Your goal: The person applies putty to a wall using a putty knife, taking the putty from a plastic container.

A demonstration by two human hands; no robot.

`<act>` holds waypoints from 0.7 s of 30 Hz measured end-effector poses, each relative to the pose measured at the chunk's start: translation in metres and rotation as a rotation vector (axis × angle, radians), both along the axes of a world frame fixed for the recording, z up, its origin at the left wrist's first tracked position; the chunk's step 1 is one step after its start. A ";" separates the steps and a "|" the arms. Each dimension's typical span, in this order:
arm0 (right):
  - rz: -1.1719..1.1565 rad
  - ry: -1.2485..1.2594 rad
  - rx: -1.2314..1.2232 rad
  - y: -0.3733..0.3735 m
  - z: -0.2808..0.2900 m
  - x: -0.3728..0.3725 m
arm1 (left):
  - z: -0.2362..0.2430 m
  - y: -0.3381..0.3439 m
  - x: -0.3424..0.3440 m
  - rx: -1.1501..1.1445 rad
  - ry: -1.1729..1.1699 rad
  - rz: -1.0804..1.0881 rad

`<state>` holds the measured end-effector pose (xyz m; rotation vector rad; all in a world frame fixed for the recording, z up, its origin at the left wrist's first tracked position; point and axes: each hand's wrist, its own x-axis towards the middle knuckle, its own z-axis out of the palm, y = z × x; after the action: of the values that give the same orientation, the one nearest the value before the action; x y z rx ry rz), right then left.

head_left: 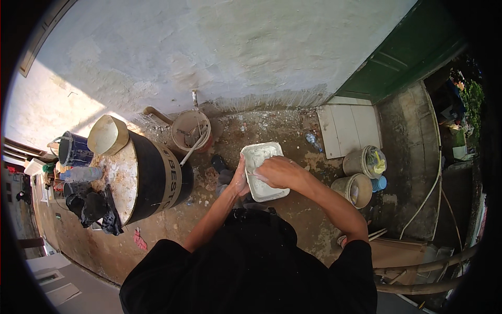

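Observation:
A white rectangular plastic tub [254, 191], smeared with pale wet paste, is held out in front of my body. My left hand [240, 179] grips the tub's left side, the thumb near the rim and the palm against the wall. Over the tub's inside is my right hand [276, 171], fingers curled down into the white paste [260, 152]. Whatever those fingers hold, if anything, is hidden under the hand. White residue marks both hands.
A large black drum [157, 172] stands left, bearing a cut container [108, 135] and black plastic bags [94, 206]. A dirty bucket [191, 137] is by the plastered wall [209, 52]. Right are two buckets [364, 161] [357, 189] and leaning pale panels [348, 127].

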<state>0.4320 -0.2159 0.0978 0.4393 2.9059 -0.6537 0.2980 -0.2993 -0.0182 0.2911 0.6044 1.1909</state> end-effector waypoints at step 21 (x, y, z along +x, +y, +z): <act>-0.100 0.130 -0.194 0.025 0.004 -0.001 | -0.003 0.003 0.004 -0.004 -0.036 -0.018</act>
<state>0.4313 -0.1906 0.1020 0.5393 2.9159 -1.0036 0.3019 -0.2967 -0.0213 0.2708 0.5716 1.1755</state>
